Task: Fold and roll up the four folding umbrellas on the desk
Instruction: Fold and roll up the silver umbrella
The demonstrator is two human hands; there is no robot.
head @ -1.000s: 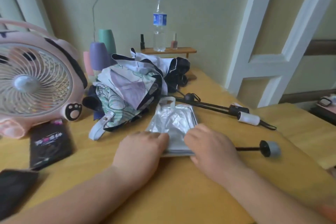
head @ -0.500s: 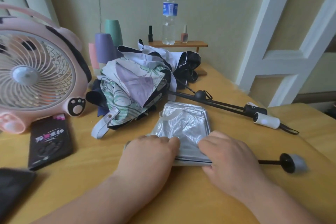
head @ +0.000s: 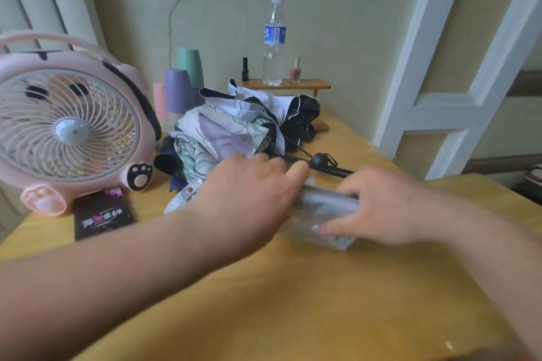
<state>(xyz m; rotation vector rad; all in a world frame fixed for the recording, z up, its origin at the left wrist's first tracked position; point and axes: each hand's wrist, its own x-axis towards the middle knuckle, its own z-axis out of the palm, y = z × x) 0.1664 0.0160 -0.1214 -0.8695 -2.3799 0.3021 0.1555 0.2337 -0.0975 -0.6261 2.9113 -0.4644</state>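
Silver folding umbrella (head: 324, 206), flattened, lies on the yellow bench (head: 293, 302), well right of the pink fan (head: 70, 126). My right hand (head: 390, 208) wraps it from the right, fingers (head: 350, 184) curled over the top and thumb beneath, gripping it. My left hand (head: 249, 187) meets its left end with fingers stretched out; motion blur, so I cannot tell if they hold. Heap of printed and black umbrella canopies (head: 223, 132) sits just right of the fan. Black packet (head: 101, 215) lies just in front of the fan.
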